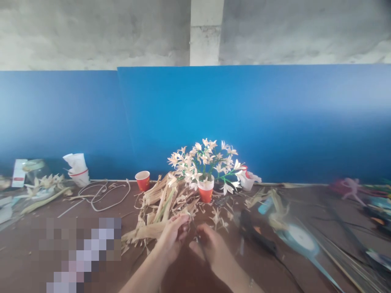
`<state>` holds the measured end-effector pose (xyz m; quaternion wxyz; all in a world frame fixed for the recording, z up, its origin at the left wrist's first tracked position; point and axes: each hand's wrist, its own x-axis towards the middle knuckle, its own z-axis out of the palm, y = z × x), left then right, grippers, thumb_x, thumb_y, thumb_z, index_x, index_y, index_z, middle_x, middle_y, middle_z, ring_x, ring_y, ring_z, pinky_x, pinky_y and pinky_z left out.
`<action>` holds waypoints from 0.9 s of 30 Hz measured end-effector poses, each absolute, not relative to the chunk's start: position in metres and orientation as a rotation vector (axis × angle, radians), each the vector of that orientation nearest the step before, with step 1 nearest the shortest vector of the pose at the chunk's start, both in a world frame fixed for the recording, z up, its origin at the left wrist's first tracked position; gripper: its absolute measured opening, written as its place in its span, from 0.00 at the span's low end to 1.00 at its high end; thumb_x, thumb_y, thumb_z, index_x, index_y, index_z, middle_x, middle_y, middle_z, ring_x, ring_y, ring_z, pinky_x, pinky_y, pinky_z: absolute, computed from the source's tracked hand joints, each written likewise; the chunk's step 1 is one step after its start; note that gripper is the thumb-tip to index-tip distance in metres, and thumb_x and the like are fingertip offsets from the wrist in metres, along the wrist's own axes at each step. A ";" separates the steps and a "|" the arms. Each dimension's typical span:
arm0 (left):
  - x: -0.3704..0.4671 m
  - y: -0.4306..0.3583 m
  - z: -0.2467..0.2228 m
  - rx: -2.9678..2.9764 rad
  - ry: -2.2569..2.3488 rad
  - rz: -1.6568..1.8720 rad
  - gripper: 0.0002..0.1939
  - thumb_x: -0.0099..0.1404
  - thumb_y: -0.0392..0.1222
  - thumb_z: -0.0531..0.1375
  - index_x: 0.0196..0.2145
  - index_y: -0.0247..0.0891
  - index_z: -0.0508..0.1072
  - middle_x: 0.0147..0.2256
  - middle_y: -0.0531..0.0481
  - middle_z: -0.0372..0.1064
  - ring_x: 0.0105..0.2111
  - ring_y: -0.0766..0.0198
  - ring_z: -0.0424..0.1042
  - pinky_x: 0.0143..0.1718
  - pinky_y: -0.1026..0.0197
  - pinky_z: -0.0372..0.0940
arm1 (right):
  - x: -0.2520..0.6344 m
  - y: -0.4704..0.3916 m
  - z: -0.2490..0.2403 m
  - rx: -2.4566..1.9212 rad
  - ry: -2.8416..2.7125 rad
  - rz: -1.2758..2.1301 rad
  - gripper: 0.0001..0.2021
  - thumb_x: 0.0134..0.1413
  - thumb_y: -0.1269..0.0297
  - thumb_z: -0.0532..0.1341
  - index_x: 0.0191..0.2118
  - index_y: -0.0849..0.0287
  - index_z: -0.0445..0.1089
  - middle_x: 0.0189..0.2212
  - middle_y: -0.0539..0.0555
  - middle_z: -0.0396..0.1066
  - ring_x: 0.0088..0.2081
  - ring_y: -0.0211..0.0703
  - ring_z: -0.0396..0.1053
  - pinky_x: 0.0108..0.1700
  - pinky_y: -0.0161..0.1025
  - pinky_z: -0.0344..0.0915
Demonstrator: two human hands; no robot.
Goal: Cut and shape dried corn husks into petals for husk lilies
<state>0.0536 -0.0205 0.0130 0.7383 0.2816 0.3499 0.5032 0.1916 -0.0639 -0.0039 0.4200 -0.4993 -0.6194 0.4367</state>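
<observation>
My left hand point(174, 232) is closed, its thumb and fingertips pinching a small pale piece, possibly dried husk. Close beside it, my right hand point(214, 246) curls around a slim dark tool point(197, 236); blur hides its exact kind. The tool's tip reaches toward the left fingertips. Just beyond both hands lies a heap of dried corn husks point(161, 199). A red and white paper cup point(205, 192) stands behind them, holding a bunch of cream husk flowers point(204, 158) on green stems. A few loose flowers point(217, 219) rest on the table near my right hand.
A black glue gun point(256, 234) with a cord and a pale blue roll of tape point(301, 238) lie at right. Another red cup point(143, 181), a white cable point(100, 199) and a glass jar point(35, 171) stand or lie leftward. A blue partition point(195, 110) closes the back.
</observation>
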 end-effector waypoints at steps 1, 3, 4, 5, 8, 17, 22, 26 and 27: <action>0.053 -0.020 0.014 0.618 0.772 1.102 0.12 0.45 0.39 0.67 0.20 0.33 0.67 0.17 0.60 0.56 0.14 0.79 0.49 0.14 0.73 0.41 | 0.192 -0.063 -0.004 -1.256 -1.570 1.070 0.18 0.47 0.45 0.59 0.31 0.57 0.64 0.20 0.45 0.60 0.23 0.35 0.62 0.24 0.29 0.61; 0.053 -0.020 0.016 0.620 0.775 1.109 0.12 0.44 0.39 0.68 0.20 0.32 0.67 0.18 0.59 0.57 0.15 0.79 0.50 0.13 0.74 0.41 | 0.193 -0.063 -0.004 -1.270 -1.588 1.028 0.17 0.46 0.47 0.61 0.31 0.57 0.65 0.20 0.44 0.60 0.23 0.35 0.62 0.24 0.29 0.61; 0.053 -0.020 0.018 0.623 0.773 1.113 0.12 0.43 0.38 0.68 0.20 0.32 0.68 0.18 0.58 0.58 0.15 0.79 0.51 0.13 0.74 0.40 | 0.194 -0.063 -0.003 -1.277 -1.594 1.017 0.16 0.46 0.48 0.61 0.31 0.57 0.64 0.20 0.44 0.60 0.23 0.35 0.62 0.23 0.29 0.60; 0.053 -0.020 0.019 0.626 0.770 1.116 0.12 0.43 0.38 0.68 0.20 0.32 0.68 0.18 0.58 0.58 0.15 0.79 0.51 0.13 0.74 0.40 | 0.194 -0.063 -0.002 -1.283 -1.601 1.009 0.15 0.47 0.49 0.61 0.31 0.57 0.64 0.20 0.44 0.60 0.23 0.35 0.61 0.23 0.29 0.60; 0.051 -0.020 0.022 0.643 0.764 1.114 0.11 0.43 0.37 0.68 0.20 0.32 0.68 0.19 0.57 0.59 0.16 0.79 0.53 0.13 0.74 0.41 | 0.196 -0.065 0.002 -1.274 -1.635 1.004 0.13 0.48 0.52 0.61 0.31 0.57 0.64 0.20 0.44 0.59 0.23 0.35 0.61 0.23 0.29 0.60; 0.046 -0.017 0.021 0.696 0.756 1.068 0.10 0.43 0.36 0.67 0.20 0.32 0.68 0.20 0.55 0.63 0.16 0.79 0.53 0.14 0.74 0.41 | 0.199 -0.065 0.002 -1.261 -1.654 1.020 0.11 0.47 0.57 0.63 0.31 0.57 0.63 0.18 0.42 0.58 0.20 0.32 0.59 0.21 0.28 0.56; 0.044 -0.017 0.022 0.810 0.811 1.063 0.09 0.45 0.35 0.64 0.19 0.34 0.66 0.22 0.51 0.69 0.15 0.78 0.53 0.14 0.72 0.40 | 0.198 -0.065 0.017 -1.294 -1.641 0.925 0.09 0.47 0.62 0.62 0.34 0.60 0.68 0.25 0.49 0.70 0.27 0.38 0.67 0.29 0.31 0.64; 0.045 -0.017 0.020 0.913 0.844 0.988 0.07 0.46 0.36 0.63 0.24 0.35 0.68 0.20 0.54 0.67 0.15 0.77 0.55 0.14 0.72 0.42 | 0.198 -0.063 0.017 -1.241 -1.606 0.790 0.12 0.46 0.67 0.58 0.39 0.62 0.71 0.33 0.55 0.75 0.34 0.44 0.71 0.37 0.35 0.67; 0.046 -0.018 0.019 0.950 0.856 0.965 0.07 0.47 0.36 0.64 0.24 0.35 0.68 0.19 0.55 0.66 0.14 0.76 0.55 0.14 0.72 0.42 | 0.199 -0.062 0.016 -1.245 -1.591 0.749 0.12 0.47 0.66 0.58 0.39 0.62 0.71 0.32 0.55 0.75 0.33 0.44 0.71 0.36 0.35 0.68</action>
